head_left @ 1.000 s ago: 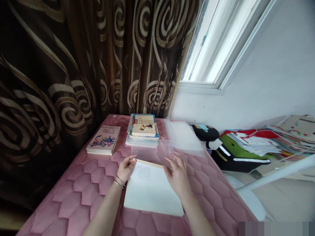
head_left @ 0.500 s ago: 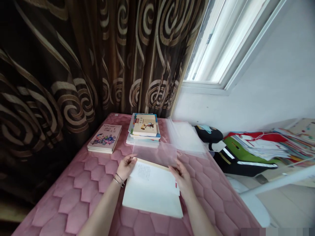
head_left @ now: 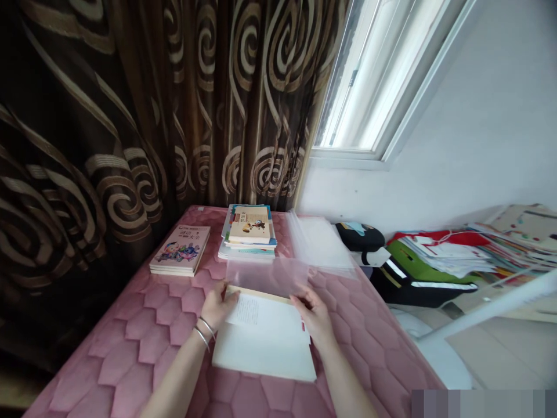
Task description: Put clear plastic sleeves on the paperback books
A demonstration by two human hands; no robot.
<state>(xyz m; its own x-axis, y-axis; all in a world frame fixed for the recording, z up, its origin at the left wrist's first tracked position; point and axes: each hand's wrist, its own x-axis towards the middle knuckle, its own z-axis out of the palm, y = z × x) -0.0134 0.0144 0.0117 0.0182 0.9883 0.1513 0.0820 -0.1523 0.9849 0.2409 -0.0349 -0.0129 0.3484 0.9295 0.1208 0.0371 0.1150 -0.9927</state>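
An open book (head_left: 265, 347) with pale blank pages and a small block of print lies on the pink quilted surface. A clear plastic book cover (head_left: 265, 273) sticks out beyond its far edge. My left hand (head_left: 219, 306) grips the book's far left corner, thumb on top and fingers partly hidden beneath. At the far right corner, my right hand (head_left: 317, 318) is closed on the book with its thumb on the edge; its fingertips lie at the plastic. How far the plastic runs under the book is hidden.
A stack of books (head_left: 250, 229) stands beyond the plastic, with a smaller pink-covered pile (head_left: 180, 249) to its left. More clear plastic covers (head_left: 319, 244) lie at the far right. Beside the quilted surface (head_left: 126, 348) are a black case (head_left: 361, 237) and a green-and-black bag (head_left: 418, 267).
The view has shifted slightly, so everything sits a little further left. My left thumb has moved slightly further onto the page; both hands stay at the book's far corners.
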